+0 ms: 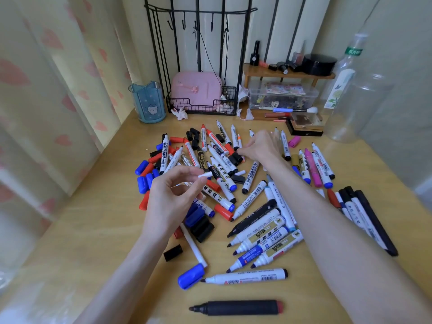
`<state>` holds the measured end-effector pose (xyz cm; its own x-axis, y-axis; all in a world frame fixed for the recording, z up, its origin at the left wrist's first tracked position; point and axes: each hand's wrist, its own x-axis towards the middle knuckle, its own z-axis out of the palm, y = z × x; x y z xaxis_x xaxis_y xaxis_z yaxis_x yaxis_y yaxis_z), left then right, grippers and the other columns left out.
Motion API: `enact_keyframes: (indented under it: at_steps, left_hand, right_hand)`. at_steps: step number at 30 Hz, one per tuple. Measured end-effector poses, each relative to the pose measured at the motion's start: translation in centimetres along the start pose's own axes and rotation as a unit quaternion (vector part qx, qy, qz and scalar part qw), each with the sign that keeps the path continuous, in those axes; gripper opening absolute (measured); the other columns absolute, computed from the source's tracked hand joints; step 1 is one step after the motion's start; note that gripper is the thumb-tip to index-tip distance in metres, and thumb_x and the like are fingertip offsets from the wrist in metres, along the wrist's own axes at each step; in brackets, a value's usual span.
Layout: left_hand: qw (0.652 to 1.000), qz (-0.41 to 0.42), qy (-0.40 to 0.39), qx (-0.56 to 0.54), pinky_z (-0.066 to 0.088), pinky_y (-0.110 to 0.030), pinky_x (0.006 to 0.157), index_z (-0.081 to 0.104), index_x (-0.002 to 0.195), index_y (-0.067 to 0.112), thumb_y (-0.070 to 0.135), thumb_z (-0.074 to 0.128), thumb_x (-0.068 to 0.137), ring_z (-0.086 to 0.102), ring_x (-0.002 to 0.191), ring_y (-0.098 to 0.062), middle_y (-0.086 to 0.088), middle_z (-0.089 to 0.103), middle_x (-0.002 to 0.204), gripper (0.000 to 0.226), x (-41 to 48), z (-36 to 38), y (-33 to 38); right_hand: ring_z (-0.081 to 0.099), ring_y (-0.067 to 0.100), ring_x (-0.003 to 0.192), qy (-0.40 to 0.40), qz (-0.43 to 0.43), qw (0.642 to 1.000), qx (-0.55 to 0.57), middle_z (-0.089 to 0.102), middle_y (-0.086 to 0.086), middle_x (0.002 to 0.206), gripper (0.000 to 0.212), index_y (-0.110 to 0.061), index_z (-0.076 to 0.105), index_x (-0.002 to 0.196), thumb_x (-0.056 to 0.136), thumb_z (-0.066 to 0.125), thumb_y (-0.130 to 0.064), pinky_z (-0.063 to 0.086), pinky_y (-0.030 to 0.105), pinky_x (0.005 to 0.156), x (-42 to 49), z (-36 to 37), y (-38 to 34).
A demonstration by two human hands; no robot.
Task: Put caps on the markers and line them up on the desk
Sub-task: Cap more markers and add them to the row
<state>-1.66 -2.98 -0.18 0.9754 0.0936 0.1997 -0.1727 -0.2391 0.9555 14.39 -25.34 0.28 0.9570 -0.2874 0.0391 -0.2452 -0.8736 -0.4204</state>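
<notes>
1. Here, the left hand (173, 195) is hanging over the desk (93, 230) and pinching a small white tube (205, 175) between its thumb and first fingers. Its other fingers are curling loosely. I cannot tell if the tube is a cap or a thin marker.
2. The right hand (261, 146) is reaching farther away than the left hand. Its fingers are bending down into the pile of markers (224, 174), close to some black caps (236, 158). I cannot tell if it is holding anything.
3. The pile is lying under and between both hands. Most markers in it are showing bare tips, and red, blue and black caps are lying loose among them.
4. Just under the left wrist, a thin white marker (194, 246) is lying on the desk. A lone black cap (173, 253) is sitting just beside it, and a big blue cap (191, 275) is lying nearer the person.
5. Nearer the person than both hands, a black marker (236, 307) is lying sideways with its bare tip pointing left. A white marker (245, 277) is lying the same way, just past it.
6. To the right of the right arm, a few markers (364, 218) are lying side by side. A pink marker (312, 167) is lying right of the right hand.
7. Far past the right hand, a blue cup (148, 101), a pink box (196, 90) and a clear bottle (343, 90) are standing at the back of the desk.
</notes>
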Motion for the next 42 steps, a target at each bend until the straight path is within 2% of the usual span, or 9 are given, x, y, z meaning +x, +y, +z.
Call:
enact_keyframes:
  at_steps: [6,9,14,18,22,27,31,37,42]
  left_hand:
    - [1.0,0.002,0.0,-0.004,0.049,-0.015,0.051,0.076,0.101,0.023,0.027,0.079,0.093,0.071,0.061,-0.008,0.006,0.077,0.087,0.01,-0.1,0.0,0.2]
    - [1.0,0.003,-0.005,-0.009,0.048,-0.015,0.049,0.076,0.101,0.023,0.027,0.078,0.093,0.071,0.061,-0.008,0.004,0.077,0.088,0.009,-0.3,0.1,0.3]
    - [0.999,0.012,-0.039,-0.022,0.051,-0.013,0.062,0.077,0.106,0.023,0.027,0.077,0.093,0.073,0.063,-0.013,0.002,0.077,0.091,0.014,-1.0,0.5,0.6]
    - [0.997,0.018,-0.076,-0.008,0.057,-0.027,0.082,0.079,0.108,0.03,0.03,0.073,0.097,0.068,0.061,-0.025,-0.003,0.074,0.07,0.013,-1.5,1.0,0.2]
    - [0.994,0.023,-0.104,-0.016,0.056,-0.021,0.074,0.079,0.106,0.022,0.023,0.074,0.096,0.068,0.061,-0.012,0.002,0.073,0.068,0.011,-1.8,1.7,0.5]
    - [0.992,0.02,-0.124,-0.02,0.049,-0.017,0.061,0.079,0.105,0.019,0.019,0.077,0.094,0.068,0.059,-0.014,0.004,0.076,0.076,0.012,-1.9,1.7,0.5]
    - [0.991,0.019,-0.129,-0.021,0.051,-0.02,0.065,0.079,0.105,0.021,0.022,0.077,0.093,0.069,0.061,-0.016,0.0,0.076,0.075,0.012,-1.8,1.7,0.2]
    - [0.99,0.029,-0.138,-0.02,0.061,-0.054,0.082,0.08,0.104,0.023,0.025,0.078,0.091,0.072,0.066,-0.026,-0.004,0.077,0.08,0.013,-1.8,1.6,0.0]
    - [0.988,0.038,-0.148,-0.013,0.058,-0.062,0.08,0.08,0.105,0.023,0.021,0.078,0.091,0.071,0.065,-0.025,-0.005,0.077,0.083,0.014,-1.8,1.8,0.0]
  right_hand:
    - [0.063,0.022,0.118,0.06,-0.029,0.993,0.095,0.079,-0.005,0.102,0.017,-0.027,0.082,0.081,0.076,0.087,-0.042,0.054,0.039,0.097,-1.2,-1.2,1.4]
    - [0.069,0.006,0.092,0.013,-0.087,0.979,0.186,0.076,-0.011,0.094,0.011,-0.023,0.08,0.092,0.087,0.081,-0.033,0.056,0.028,0.086,-4.7,-4.0,2.2]
    - [0.074,0.006,0.082,-0.081,-0.19,0.945,0.253,0.077,-0.007,0.096,0.021,-0.019,0.07,0.118,0.097,0.07,-0.023,0.061,0.028,0.085,-12.0,-6.8,5.1]
    - [0.07,0.011,0.086,-0.049,-0.213,0.944,0.249,0.071,-0.013,0.099,0.025,-0.022,0.072,0.124,0.1,0.066,-0.017,0.061,0.029,0.078,-16.2,-6.5,8.0]
    - [0.063,0.002,0.091,0.015,-0.214,0.95,0.225,0.066,-0.02,0.102,0.02,-0.024,0.072,0.115,0.1,0.065,-0.014,0.046,0.013,0.071,-18.5,-5.4,10.0]
    - [0.061,0.004,0.093,0.059,-0.24,0.951,0.184,0.065,-0.014,0.107,0.021,-0.021,0.071,0.117,0.101,0.062,-0.011,0.047,0.015,0.074,-18.7,-4.5,10.3]
    - [0.058,-0.002,0.089,0.076,-0.254,0.951,0.157,0.062,-0.016,0.105,0.022,-0.021,0.071,0.116,0.102,0.059,-0.008,0.043,0.013,0.072,-18.6,-4.4,10.6]
    - [0.058,-0.001,0.093,0.1,-0.269,0.946,0.149,0.062,-0.015,0.106,0.021,-0.019,0.071,0.115,0.102,0.058,-0.008,0.045,0.016,0.075,-18.6,-4.6,10.8]
    - [0.056,-0.003,0.089,0.095,-0.283,0.943,0.15,0.061,-0.013,0.105,0.022,-0.016,0.071,0.117,0.101,0.058,-0.008,0.042,0.01,0.073,-18.9,-4.5,10.5]
